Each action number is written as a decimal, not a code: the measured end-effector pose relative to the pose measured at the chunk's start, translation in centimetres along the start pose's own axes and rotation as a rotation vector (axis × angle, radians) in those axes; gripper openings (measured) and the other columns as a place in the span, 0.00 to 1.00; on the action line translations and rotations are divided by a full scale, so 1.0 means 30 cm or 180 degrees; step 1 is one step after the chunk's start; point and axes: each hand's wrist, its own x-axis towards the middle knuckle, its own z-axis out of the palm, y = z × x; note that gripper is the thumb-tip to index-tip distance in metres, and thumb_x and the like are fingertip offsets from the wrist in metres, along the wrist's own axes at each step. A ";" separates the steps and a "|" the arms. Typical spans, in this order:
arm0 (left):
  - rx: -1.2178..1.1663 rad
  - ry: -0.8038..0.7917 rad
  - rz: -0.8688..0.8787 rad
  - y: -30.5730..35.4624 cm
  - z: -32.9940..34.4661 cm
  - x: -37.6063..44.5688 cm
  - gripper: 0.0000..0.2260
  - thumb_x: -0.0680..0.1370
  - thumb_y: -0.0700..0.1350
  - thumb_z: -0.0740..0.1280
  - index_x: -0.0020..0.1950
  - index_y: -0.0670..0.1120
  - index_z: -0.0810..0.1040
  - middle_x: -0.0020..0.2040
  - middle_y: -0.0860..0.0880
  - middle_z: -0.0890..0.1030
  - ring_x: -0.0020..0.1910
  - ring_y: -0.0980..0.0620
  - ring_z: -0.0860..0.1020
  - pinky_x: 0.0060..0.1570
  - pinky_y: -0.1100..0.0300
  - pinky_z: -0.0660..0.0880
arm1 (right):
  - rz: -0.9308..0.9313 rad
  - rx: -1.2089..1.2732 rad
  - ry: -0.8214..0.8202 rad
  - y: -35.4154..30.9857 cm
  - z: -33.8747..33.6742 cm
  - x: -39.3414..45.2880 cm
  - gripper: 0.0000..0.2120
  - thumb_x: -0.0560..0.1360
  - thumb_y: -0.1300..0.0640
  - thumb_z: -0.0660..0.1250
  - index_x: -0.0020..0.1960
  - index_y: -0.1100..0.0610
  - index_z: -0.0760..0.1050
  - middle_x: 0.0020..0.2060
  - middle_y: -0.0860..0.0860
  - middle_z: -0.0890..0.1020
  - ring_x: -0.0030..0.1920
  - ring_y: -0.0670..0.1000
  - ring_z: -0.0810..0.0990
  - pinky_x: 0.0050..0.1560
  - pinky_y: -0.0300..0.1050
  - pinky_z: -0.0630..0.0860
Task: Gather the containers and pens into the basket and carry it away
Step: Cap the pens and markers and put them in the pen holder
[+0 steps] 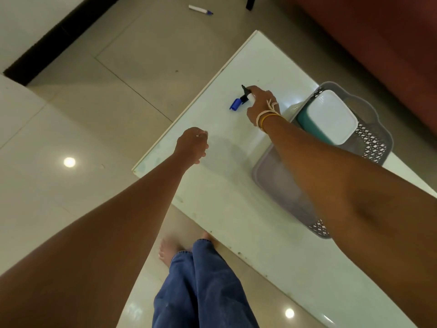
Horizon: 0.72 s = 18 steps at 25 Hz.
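R hand (261, 104) grip holds two pens (246, 97), I think; lift both clear of worktop (212, 197) w/o dropping, then into basket (376, 143). L hand (192, 144) loosely curled, empty.

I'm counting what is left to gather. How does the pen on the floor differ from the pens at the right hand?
The floor pen lies alone on the tiles, untouched; the table pens are on the white table, gripped by the right hand. The floor pen is capped blue; one table pen shows a black end. Both sets are outside the basket.
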 end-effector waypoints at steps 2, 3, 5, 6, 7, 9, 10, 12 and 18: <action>0.0085 0.0022 -0.0021 0.029 0.000 0.024 0.13 0.81 0.48 0.57 0.59 0.44 0.76 0.50 0.45 0.82 0.44 0.47 0.79 0.41 0.57 0.76 | 0.0003 -0.0042 0.0039 0.013 0.006 0.030 0.17 0.77 0.62 0.61 0.65 0.56 0.72 0.59 0.59 0.76 0.60 0.59 0.76 0.58 0.46 0.73; 0.0113 0.0023 -0.0027 0.043 0.000 0.033 0.13 0.81 0.48 0.57 0.59 0.44 0.76 0.50 0.45 0.82 0.44 0.46 0.79 0.43 0.56 0.76 | 0.0088 -0.0046 0.0077 0.017 0.005 0.036 0.14 0.77 0.61 0.62 0.62 0.58 0.74 0.58 0.59 0.78 0.59 0.59 0.77 0.56 0.46 0.73; 0.0096 0.0001 -0.0053 0.067 0.005 0.047 0.12 0.81 0.47 0.57 0.58 0.43 0.76 0.50 0.45 0.82 0.45 0.46 0.80 0.45 0.55 0.77 | 0.0291 0.0037 0.0107 0.024 0.002 0.026 0.12 0.76 0.58 0.65 0.58 0.59 0.75 0.56 0.58 0.80 0.57 0.59 0.78 0.54 0.47 0.75; 0.0047 -0.0024 -0.0061 0.081 0.010 0.050 0.11 0.81 0.46 0.58 0.57 0.43 0.76 0.50 0.45 0.82 0.45 0.46 0.80 0.45 0.55 0.77 | 0.0341 0.0172 0.0089 0.024 0.000 0.009 0.12 0.75 0.57 0.67 0.57 0.60 0.76 0.54 0.58 0.81 0.55 0.60 0.80 0.53 0.47 0.77; -0.0018 -0.0062 -0.0066 0.094 0.013 0.047 0.10 0.81 0.45 0.59 0.56 0.43 0.76 0.50 0.45 0.82 0.45 0.46 0.81 0.44 0.55 0.78 | 0.0340 0.0389 0.0042 0.017 0.000 -0.018 0.11 0.74 0.57 0.68 0.54 0.60 0.77 0.51 0.58 0.81 0.52 0.60 0.81 0.53 0.50 0.79; -0.0149 -0.0125 0.0015 0.121 0.025 0.040 0.08 0.80 0.44 0.62 0.55 0.44 0.77 0.50 0.45 0.82 0.45 0.46 0.81 0.46 0.54 0.79 | 0.0295 0.0975 -0.0058 -0.004 -0.001 -0.087 0.10 0.71 0.57 0.72 0.50 0.59 0.78 0.45 0.56 0.82 0.48 0.59 0.82 0.49 0.54 0.81; -0.0292 -0.0183 0.0059 0.133 0.029 0.034 0.07 0.79 0.44 0.64 0.55 0.44 0.77 0.50 0.44 0.82 0.46 0.46 0.81 0.49 0.52 0.79 | 0.0249 0.1248 -0.0121 -0.013 0.000 -0.126 0.10 0.70 0.57 0.73 0.49 0.58 0.79 0.43 0.55 0.82 0.46 0.57 0.82 0.47 0.52 0.82; -0.0752 -0.0429 0.0051 0.153 0.034 0.019 0.08 0.79 0.43 0.66 0.57 0.44 0.78 0.51 0.44 0.82 0.48 0.46 0.82 0.51 0.51 0.78 | 0.0140 0.1563 -0.0253 -0.030 -0.004 -0.203 0.09 0.69 0.56 0.74 0.47 0.56 0.80 0.42 0.54 0.83 0.41 0.53 0.80 0.40 0.46 0.80; -0.0311 -0.1008 0.0329 0.120 -0.018 -0.025 0.13 0.77 0.42 0.70 0.60 0.41 0.81 0.51 0.40 0.84 0.50 0.46 0.84 0.54 0.54 0.81 | 0.0414 0.2169 -0.0301 -0.041 0.022 -0.345 0.10 0.69 0.58 0.75 0.49 0.55 0.81 0.34 0.46 0.78 0.35 0.48 0.76 0.31 0.36 0.69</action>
